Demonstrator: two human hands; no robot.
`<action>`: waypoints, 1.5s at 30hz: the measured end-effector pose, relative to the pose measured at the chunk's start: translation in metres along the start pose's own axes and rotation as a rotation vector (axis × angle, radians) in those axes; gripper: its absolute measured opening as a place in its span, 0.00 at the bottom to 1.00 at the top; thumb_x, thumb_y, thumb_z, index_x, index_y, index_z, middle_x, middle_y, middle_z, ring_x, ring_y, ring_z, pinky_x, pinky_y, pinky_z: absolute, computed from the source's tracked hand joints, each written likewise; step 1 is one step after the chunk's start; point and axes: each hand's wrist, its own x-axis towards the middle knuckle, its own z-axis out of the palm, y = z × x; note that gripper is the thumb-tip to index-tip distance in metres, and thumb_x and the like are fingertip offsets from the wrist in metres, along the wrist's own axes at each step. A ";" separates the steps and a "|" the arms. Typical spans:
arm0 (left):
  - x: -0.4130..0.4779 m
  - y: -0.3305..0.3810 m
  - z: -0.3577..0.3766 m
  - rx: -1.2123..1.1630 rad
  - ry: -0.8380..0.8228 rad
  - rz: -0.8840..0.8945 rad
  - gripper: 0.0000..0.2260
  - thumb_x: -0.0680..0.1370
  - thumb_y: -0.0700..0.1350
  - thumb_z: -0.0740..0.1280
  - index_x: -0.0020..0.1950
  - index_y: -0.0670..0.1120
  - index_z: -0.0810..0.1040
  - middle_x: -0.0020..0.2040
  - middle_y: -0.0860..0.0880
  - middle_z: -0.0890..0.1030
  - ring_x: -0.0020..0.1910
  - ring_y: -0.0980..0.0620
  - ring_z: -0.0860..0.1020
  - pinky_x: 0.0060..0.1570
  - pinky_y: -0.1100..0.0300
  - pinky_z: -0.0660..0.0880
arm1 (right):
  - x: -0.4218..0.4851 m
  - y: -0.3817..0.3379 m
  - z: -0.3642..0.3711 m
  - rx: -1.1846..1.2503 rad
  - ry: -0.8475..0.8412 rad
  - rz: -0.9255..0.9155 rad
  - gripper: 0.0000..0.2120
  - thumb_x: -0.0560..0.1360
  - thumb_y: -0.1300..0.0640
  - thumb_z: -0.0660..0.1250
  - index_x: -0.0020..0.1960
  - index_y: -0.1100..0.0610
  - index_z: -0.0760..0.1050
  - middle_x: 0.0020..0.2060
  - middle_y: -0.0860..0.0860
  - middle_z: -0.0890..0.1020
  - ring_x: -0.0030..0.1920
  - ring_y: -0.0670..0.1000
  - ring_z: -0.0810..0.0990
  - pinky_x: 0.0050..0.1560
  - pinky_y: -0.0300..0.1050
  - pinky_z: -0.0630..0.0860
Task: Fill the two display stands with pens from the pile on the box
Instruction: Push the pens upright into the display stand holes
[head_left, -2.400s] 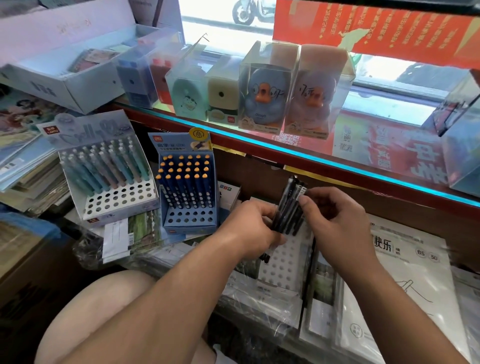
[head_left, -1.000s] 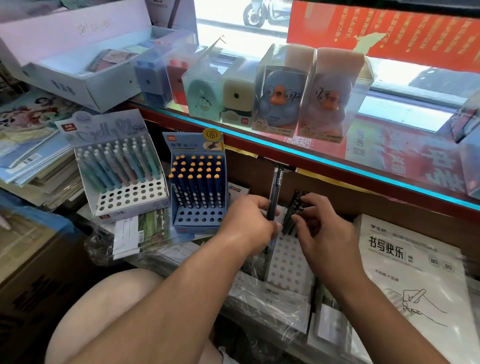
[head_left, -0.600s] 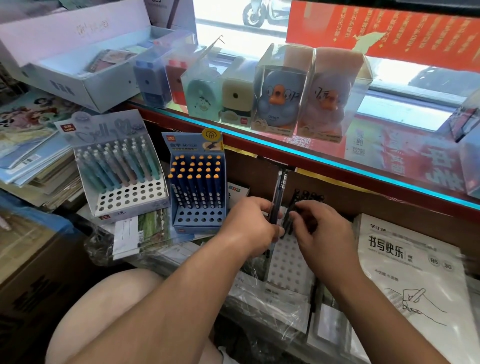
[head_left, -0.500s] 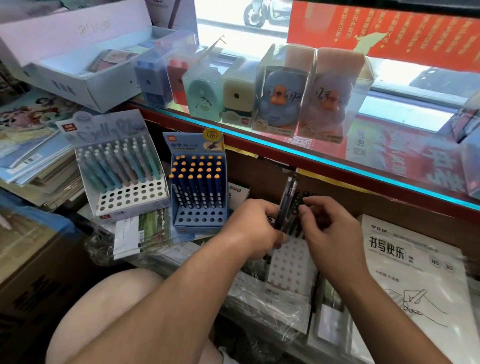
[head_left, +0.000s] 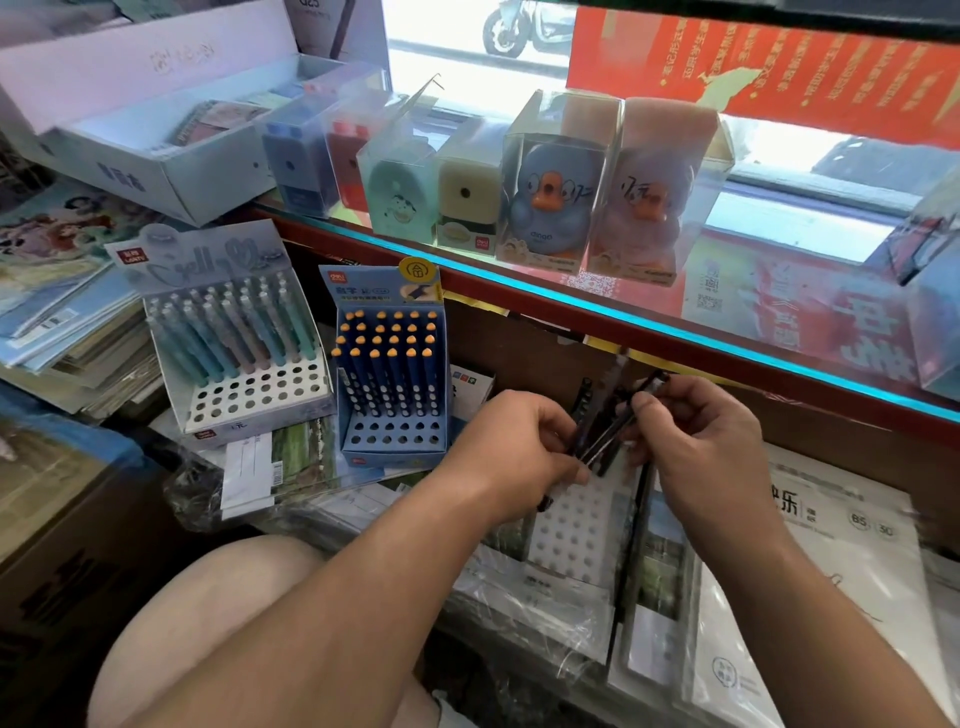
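A bare knee (head_left: 223, 613) sits nearest, low on the left, and both forearms reach forward over plastic-wrapped stationery packs (head_left: 545, 613), with a white paper pack (head_left: 857, 545) to the right. Under the hands lies a white stand (head_left: 576, 530), its visible holes unfilled and its far end hidden by the hands. The left hand (head_left: 519, 452) curls its fingers round the lower part of a bunch of dark pens (head_left: 600, 431). The right hand (head_left: 701, 441), knuckles up, pinches one pen of that bunch between thumb and fingertips. The pens hang just above the white stand's far end, between the two hands. Their long axes run from near the left palm up and away towards the shelf, and one pen leans rightward across the rest. Blur hides their number. Farther left stand a blue stand (head_left: 389, 374), mostly full of orange-capped pens, and a pastel stand (head_left: 239, 353) with its front rows of holes open. Beyond, a glass shelf (head_left: 675, 330) carries boxed duck sharpeners (head_left: 550, 197).
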 end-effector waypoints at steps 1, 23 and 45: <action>0.001 -0.001 -0.001 -0.008 0.031 -0.004 0.07 0.73 0.41 0.78 0.49 0.50 0.86 0.41 0.50 0.87 0.43 0.51 0.85 0.49 0.48 0.84 | -0.001 0.002 0.000 0.000 0.038 -0.012 0.02 0.79 0.59 0.69 0.50 0.54 0.81 0.42 0.56 0.85 0.42 0.56 0.85 0.41 0.50 0.83; 0.010 -0.011 0.005 0.082 0.158 -0.081 0.06 0.78 0.46 0.73 0.55 0.55 0.84 0.43 0.54 0.83 0.42 0.54 0.81 0.39 0.59 0.74 | -0.012 0.029 0.011 -0.516 0.057 -0.233 0.09 0.78 0.56 0.72 0.58 0.52 0.81 0.40 0.39 0.81 0.41 0.38 0.80 0.41 0.33 0.76; 0.001 0.002 0.005 0.030 -0.064 0.055 0.06 0.78 0.43 0.74 0.49 0.56 0.84 0.38 0.54 0.80 0.39 0.55 0.79 0.46 0.56 0.81 | 0.000 -0.016 -0.004 0.025 0.003 -0.077 0.07 0.78 0.57 0.70 0.56 0.52 0.81 0.41 0.51 0.85 0.38 0.49 0.83 0.38 0.40 0.81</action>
